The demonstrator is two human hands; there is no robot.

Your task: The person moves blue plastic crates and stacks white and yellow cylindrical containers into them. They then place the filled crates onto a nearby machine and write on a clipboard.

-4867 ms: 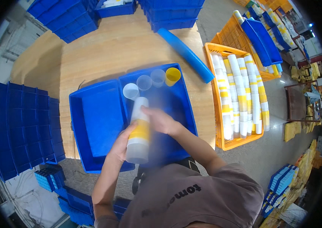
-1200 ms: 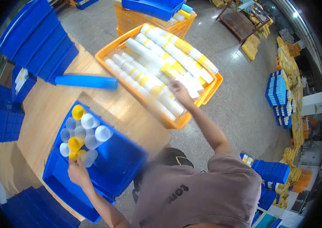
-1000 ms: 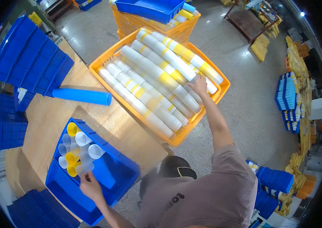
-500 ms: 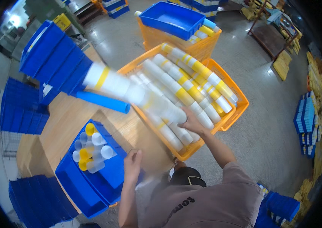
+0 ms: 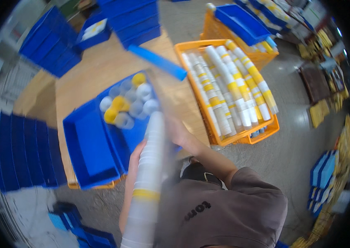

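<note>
A long stack of nested white plastic cups (image 5: 146, 173) with a yellow band slants up from the lower edge toward the blue bin. My left hand (image 5: 137, 153) is closed round its left side, and its forearm runs beneath the stack. Close by the stack's upper end is my right hand (image 5: 177, 131), smeared by motion, with its fingers partly hidden. Beyond the stack, a divided blue bin (image 5: 89, 144) stands on the table. Several white, clear and yellow cups (image 5: 119, 103) are grouped in its right compartment.
An orange crate (image 5: 208, 120) full of similar stacks stands to the right. On the wooden table (image 5: 84, 91) lies a blue tube (image 5: 158, 62). Stacked blue bins (image 5: 131, 20) rise at the back, with more (image 5: 26, 151) at the left. Behind the crate sits an empty blue tray (image 5: 241, 25).
The cup stack has swung from above the orange crate to the left and toward me. My left hand has taken hold of it. My view has shifted, bringing the bins higher in the picture.
</note>
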